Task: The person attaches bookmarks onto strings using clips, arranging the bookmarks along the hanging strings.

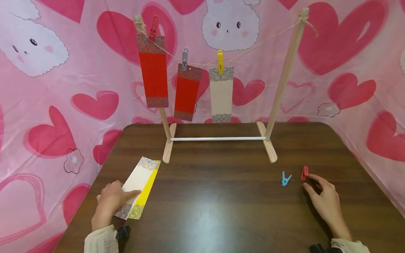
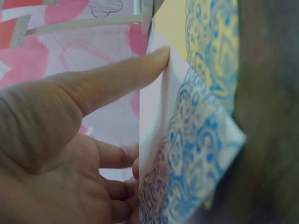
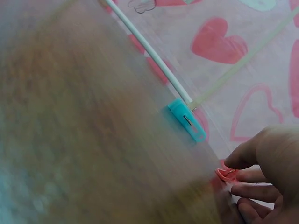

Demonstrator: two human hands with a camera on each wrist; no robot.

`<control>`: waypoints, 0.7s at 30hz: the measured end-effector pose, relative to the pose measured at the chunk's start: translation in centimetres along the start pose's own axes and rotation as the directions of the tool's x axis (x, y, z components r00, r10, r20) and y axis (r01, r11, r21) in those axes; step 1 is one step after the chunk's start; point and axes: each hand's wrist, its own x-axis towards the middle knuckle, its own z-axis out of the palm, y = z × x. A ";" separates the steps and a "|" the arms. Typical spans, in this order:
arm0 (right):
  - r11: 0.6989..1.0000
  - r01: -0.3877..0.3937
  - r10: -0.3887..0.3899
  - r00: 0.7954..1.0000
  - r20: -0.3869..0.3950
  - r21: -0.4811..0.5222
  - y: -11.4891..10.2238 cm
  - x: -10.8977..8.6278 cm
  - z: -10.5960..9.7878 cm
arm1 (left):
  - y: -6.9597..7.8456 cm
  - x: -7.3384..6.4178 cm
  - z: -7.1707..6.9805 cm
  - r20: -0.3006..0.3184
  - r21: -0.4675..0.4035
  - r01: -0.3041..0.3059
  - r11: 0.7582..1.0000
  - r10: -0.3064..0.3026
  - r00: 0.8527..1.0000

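Observation:
My left hand (image 1: 110,198) grips a white card (image 1: 134,181) with patterned ends near the table's left edge. Its thumb presses the card's face, while the other fingers go round the left edge, partly hidden. Beneath the white card lies a yellow card (image 1: 147,188). At the right, my right hand (image 1: 326,200) reaches to a red clothespin (image 1: 304,173). The index fingertip touches the clothespin; the thumb tip is just below it, with a gap between thumb and finger. A light-blue clothespin (image 1: 285,179) lies to the left, apart from the hand.
A wooden stand (image 1: 221,138) at the back carries a sagging string (image 1: 269,39). Two red cards (image 1: 155,75) and a cream card (image 1: 221,96) hang from it by red, grey and yellow clothespins (image 1: 220,61). Behind is a pink heart-patterned cloth (image 1: 95,80).

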 end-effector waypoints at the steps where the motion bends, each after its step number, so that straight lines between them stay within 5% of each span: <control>1: 1.000 0.019 -0.019 1.000 -0.011 0.010 0.0 0.0 0.0 | -0.2 0.1 0.1 -0.021 -0.021 -0.016 1.000 0.016 1.000; 4: 0.994 0.098 -0.096 0.995 -0.039 0.052 0.1 0.2 0.2 | -0.6 0.3 0.2 -0.115 -0.108 -0.070 0.992 0.058 0.992; 9: 0.972 0.224 -0.221 0.974 -0.046 0.069 0.4 0.4 0.3 | -0.6 0.4 0.3 -0.306 -0.235 -0.147 0.961 0.071 0.950; 15: 0.989 0.144 -0.143 0.990 -0.021 0.047 0.3 0.4 0.1 | 0.1 0.3 0.1 -0.461 -0.336 -0.136 0.932 -0.037 0.886; 21: 1.000 0.025 -0.025 1.000 -0.006 0.006 0.4 0.2 -0.1 | 0.4 0.2 0.1 -0.460 -0.469 -0.105 0.877 -0.141 0.877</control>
